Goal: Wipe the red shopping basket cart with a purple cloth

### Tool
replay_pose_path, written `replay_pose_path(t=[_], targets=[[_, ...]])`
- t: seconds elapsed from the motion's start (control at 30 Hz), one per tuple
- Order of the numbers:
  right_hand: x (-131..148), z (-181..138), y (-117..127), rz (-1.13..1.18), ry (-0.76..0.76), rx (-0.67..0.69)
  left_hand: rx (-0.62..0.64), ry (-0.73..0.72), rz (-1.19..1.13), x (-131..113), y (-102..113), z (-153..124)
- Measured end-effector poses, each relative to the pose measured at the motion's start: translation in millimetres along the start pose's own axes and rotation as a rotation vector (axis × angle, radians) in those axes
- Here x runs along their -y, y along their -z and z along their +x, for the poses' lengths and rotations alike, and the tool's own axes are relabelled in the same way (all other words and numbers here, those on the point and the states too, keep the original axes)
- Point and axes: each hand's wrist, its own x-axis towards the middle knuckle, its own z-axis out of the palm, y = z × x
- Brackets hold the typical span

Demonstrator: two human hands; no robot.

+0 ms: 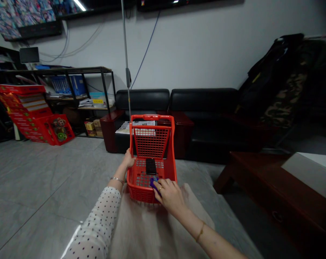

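Note:
A red plastic shopping basket [133, 194] with a lattice bottom and a tall handle stands upright in front of me. My left hand [128, 159] is closed around its left side wall. In my right hand [168, 194], over the near rim, is a small purple and blue packet [153, 182]; its lower part is hidden by my fingers. A dark, ribbed rectangular item [151, 167] lies on the basket's bottom, just beyond the packet.
Black sofas [203, 104] stand along the wall, with a newspaper [143, 126] on the left seat. A wooden table [260, 169] is at right. Stacked red boxes [30, 115] stand left beside a metal shelf [79, 69]. A thin pole [124, 36] rises behind the basket.

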Motion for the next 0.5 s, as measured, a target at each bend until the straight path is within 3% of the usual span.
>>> replay_pose_path(t=[0.07, 0.3, 0.4, 0.5], targets=[[5, 2, -3, -0.009, -0.029, -0.032, -0.024, 0.003, -0.026, 1, -2, -1], [66, 35, -22, 0.035, -0.018, -0.098, -0.052, 0.002, -0.089, 6, 0, -2], [60, 30, -22, 0.033, 0.019, -0.091, -0.042, 0.013, -0.096, 8, 2, -2], [31, 13, -16, 0.024, 0.052, -0.091, -0.033, 0.022, -0.099, 7, 2, -2]])
